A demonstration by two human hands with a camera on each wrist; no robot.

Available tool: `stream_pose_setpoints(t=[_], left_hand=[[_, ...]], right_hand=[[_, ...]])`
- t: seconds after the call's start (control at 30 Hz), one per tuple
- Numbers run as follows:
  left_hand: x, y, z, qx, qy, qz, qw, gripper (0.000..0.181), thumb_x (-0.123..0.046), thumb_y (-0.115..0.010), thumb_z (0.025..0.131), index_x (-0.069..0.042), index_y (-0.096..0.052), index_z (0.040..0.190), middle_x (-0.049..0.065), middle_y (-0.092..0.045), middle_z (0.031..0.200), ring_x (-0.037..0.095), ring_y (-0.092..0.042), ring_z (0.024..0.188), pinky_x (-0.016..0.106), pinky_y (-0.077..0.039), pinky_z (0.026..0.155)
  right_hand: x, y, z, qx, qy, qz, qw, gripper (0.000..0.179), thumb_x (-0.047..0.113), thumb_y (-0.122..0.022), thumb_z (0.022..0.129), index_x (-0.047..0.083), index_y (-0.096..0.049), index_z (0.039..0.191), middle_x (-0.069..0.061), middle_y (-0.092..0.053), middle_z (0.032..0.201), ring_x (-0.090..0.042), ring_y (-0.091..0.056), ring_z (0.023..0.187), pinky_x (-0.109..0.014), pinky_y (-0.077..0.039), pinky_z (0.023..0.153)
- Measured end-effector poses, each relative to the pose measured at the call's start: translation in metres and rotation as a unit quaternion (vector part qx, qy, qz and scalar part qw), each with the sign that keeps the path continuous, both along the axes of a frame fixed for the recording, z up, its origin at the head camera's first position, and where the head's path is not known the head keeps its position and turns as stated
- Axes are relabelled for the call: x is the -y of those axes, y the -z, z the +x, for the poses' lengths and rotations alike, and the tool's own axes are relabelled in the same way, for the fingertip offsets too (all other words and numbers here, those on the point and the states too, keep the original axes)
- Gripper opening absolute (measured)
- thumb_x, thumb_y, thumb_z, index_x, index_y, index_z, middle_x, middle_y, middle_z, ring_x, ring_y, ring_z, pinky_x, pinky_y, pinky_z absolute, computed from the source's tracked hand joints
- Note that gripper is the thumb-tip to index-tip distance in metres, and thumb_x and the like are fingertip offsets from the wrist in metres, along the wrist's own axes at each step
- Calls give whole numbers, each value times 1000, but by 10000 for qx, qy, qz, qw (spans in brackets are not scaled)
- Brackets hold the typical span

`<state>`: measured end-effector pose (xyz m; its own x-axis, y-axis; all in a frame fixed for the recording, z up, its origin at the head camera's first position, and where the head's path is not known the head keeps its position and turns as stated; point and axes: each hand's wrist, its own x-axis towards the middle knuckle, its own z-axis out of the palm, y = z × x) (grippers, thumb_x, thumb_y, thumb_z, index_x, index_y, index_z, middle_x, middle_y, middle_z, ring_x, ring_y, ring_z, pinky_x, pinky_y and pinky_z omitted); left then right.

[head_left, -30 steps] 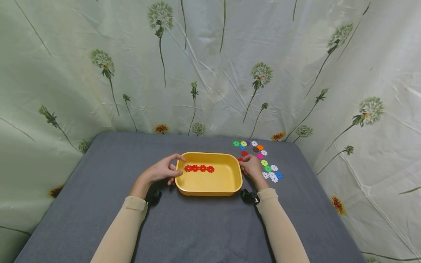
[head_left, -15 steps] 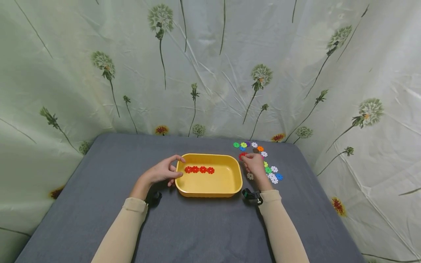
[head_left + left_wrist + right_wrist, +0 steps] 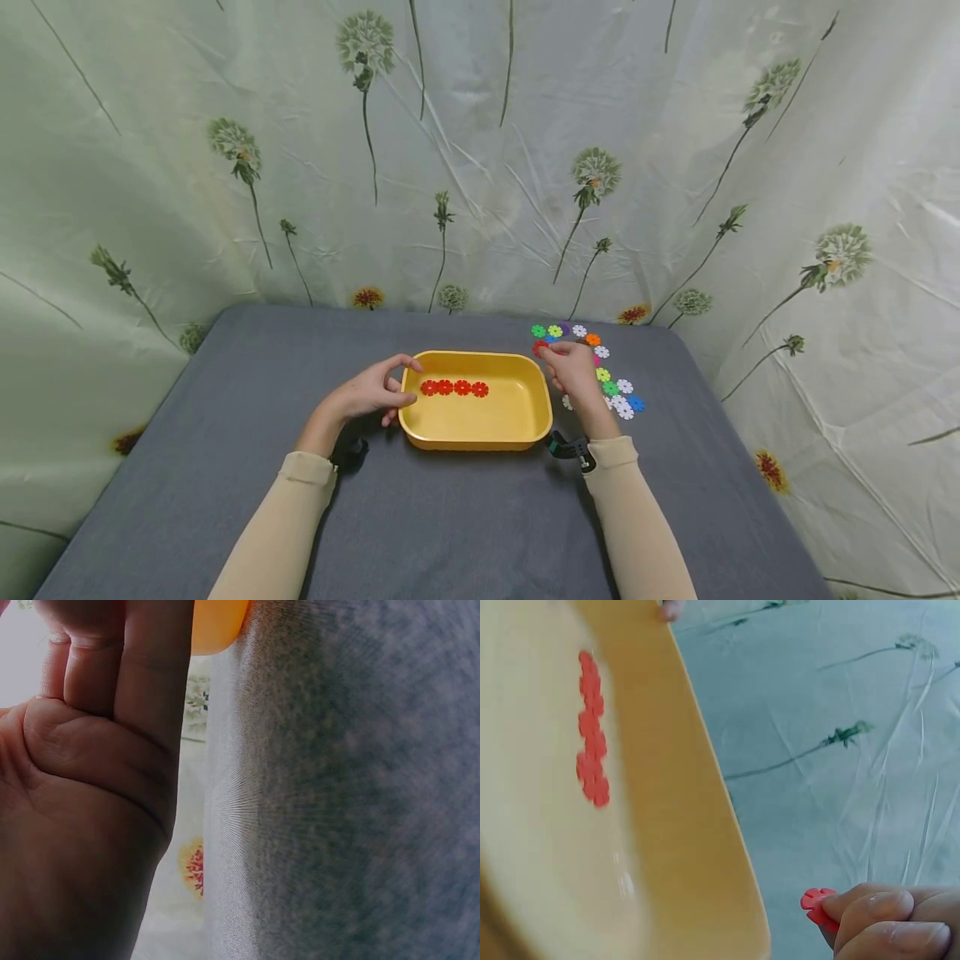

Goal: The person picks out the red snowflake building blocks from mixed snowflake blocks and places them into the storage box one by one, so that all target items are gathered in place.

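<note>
My left hand point(image 3: 367, 390) holds the left end of a yellow plastic tray point(image 3: 480, 422), thumb and index finger at its rim. In the tray lies a straight row of several red flower-shaped plastic discs point(image 3: 453, 388), edges meeting. Off the tray's far right corner, my right hand point(image 3: 576, 375) pinches a red flower-shaped disc point(image 3: 814, 906) between thumb and fingertips, raised above the tray rim in the right wrist view. The left wrist view shows mostly the palm point(image 3: 90, 787) and a bit of the orange-yellow tray.
Loose flower discs in several colours lie right of the tray, among them a green disc point(image 3: 538, 331), an orange disc point(image 3: 593, 340) and a blue disc point(image 3: 636, 403). A grey cloth point(image 3: 450, 525) covers the table. A floral curtain point(image 3: 480, 167) hangs behind it.
My right hand has picked up a red disc from beside the tray and moved slightly up and left with it. The left hand and tray stay where they were.
</note>
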<state>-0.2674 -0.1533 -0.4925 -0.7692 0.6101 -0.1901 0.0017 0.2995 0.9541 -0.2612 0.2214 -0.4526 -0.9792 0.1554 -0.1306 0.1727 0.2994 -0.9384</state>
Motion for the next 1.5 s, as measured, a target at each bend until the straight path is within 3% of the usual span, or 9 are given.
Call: stream_pose_setpoints(t=[0.13, 0.33, 0.5, 0.67, 0.77, 0.9, 1.07, 1.23, 1.5], left_hand=[[0, 0, 1, 30, 3, 101, 9999, 55, -8, -68, 101, 0, -39, 146, 1, -64, 61, 13, -59, 48, 28, -56, 54], [0, 0, 1, 28, 29, 162, 9999, 55, -8, -67, 101, 2, -37, 147, 1, -64, 61, 13, -58, 48, 28, -56, 54], [0, 0, 1, 32, 9, 124, 9999, 54, -7, -66, 101, 1, -38, 147, 1, -63, 61, 13, -58, 48, 28, -56, 54], [0, 0, 0, 24, -21, 47, 10000, 55, -8, -67, 101, 0, -38, 147, 0, -63, 61, 13, -59, 49, 28, -57, 55], [1, 0, 0, 27, -12, 48, 10000, 55, -9, -67, 101, 0, -38, 147, 0, -62, 61, 13, -58, 49, 28, -57, 55], [1, 0, 0, 7, 3, 51, 10000, 56, -9, -67, 101, 0, -37, 147, 0, -63, 61, 13, -58, 49, 28, -56, 56], [1, 1, 0, 47, -20, 46, 10000, 55, -9, -67, 101, -1, -38, 147, 1, -62, 61, 14, -58, 49, 28, -57, 56], [0, 2, -1, 36, 12, 37, 10000, 56, -9, -67, 101, 0, -37, 147, 0, -62, 61, 13, -59, 49, 28, -57, 56], [-1, 3, -2, -11, -1, 42, 10000, 56, -9, -67, 101, 0, -37, 147, 0, -62, 61, 13, -59, 49, 28, -57, 56]], right_hand=[[11, 1, 4, -141, -112, -246, 9995, 30, 16, -69, 101, -8, -67, 119, 3, -49, 58, -7, -37, 44, -18, -34, 44], [28, 3, 6, 20, -43, -289, 9996, 30, 16, -71, 100, -8, -67, 118, 1, -51, 60, -8, -39, 45, -18, -35, 44], [38, 4, 6, 74, -55, -86, 9999, 30, 17, -73, 99, -7, -69, 118, -1, -52, 59, -10, -40, 44, -20, -36, 44], [48, 7, 6, 104, -203, 503, 9985, 30, 19, -72, 100, -5, -69, 118, -2, -52, 57, -12, -41, 42, -21, -37, 44], [54, 7, 6, 44, -399, 1110, 9930, 25, 17, -72, 100, -5, -71, 111, -2, -54, 55, -11, -42, 41, -21, -37, 43], [61, 6, 6, 112, -735, 1971, 9776, 19, 17, -72, 99, -2, -73, 101, -4, -60, 57, -10, -46, 42, -20, -39, 42], [68, 11, 4, 121, -1160, 2544, 9600, 18, 14, -71, 98, 2, -75, 85, -3, -58, 53, -10, -46, 41, -20, -36, 42], [69, 22, 1, 165, -1443, 2892, 9462, 37, 12, -68, 98, 8, -64, 61, 5, -47, 45, -8, -42, 39, -20, -28, 42], [72, 28, 1, 161, -1281, 3087, 9424, 45, 10, -67, 97, 12, -56, 54, 3, -46, 44, -10, -42, 39, -21, -27, 41]])
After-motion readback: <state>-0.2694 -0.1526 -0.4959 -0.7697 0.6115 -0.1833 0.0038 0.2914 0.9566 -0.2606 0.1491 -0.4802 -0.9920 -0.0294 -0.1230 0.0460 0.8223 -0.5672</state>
